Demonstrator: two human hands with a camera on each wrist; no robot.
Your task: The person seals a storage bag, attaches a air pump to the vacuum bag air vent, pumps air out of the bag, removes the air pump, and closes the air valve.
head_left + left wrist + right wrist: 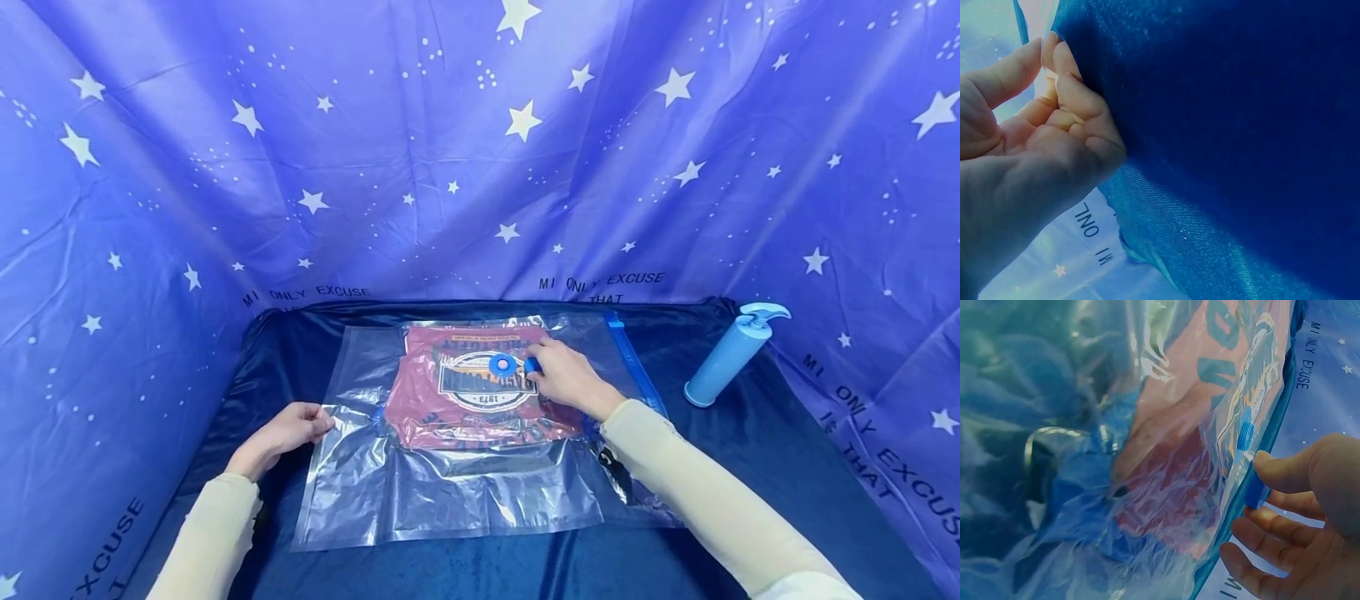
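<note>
A clear plastic vacuum storage bag point(450, 500) lies flat, with a folded dark-red printed garment point(420, 392) inside it. On its upper side sits a round blue valve point(501, 365), also seen edge-on as a blue valve point(1245, 434) in the right wrist view. My left hand point(294, 427) pinches the bag's left edge between thumb and fingers. Above the garment, my right hand point(562, 375) holds a small blue valve cap point(1256, 489) between thumb and fingers, just right of the valve. Whether the cap is joined to the valve is hard to see.
A light-blue hand pump point(727, 358) stands tilted to the right of the bag. Along the bag's right side runs a blue zip strip point(636, 362). Dark blue cloth point(225, 500) covers the table, and a starry curtain point(420, 167) surrounds it.
</note>
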